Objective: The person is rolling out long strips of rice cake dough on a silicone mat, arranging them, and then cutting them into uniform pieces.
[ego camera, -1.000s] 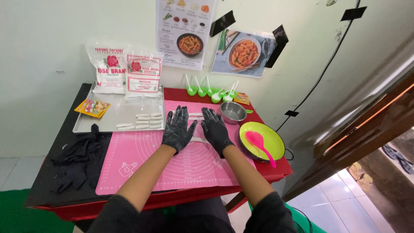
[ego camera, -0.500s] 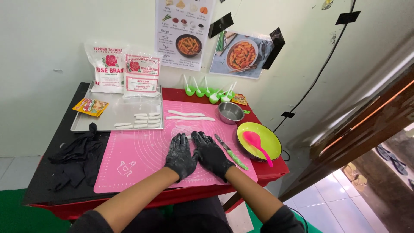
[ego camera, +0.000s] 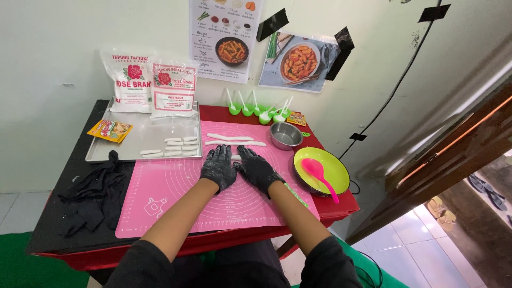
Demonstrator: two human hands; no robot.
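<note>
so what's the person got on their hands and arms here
Both the left hand and the right hand wear black gloves that end at the wrist, smudged with whitish powder across the backs and fingers. The forearms are bare from wrist to elbow. Dark, black-looking sleeves sit pushed up around the elbows at the bottom of the view. No watch, band or jewellery shows.
</note>
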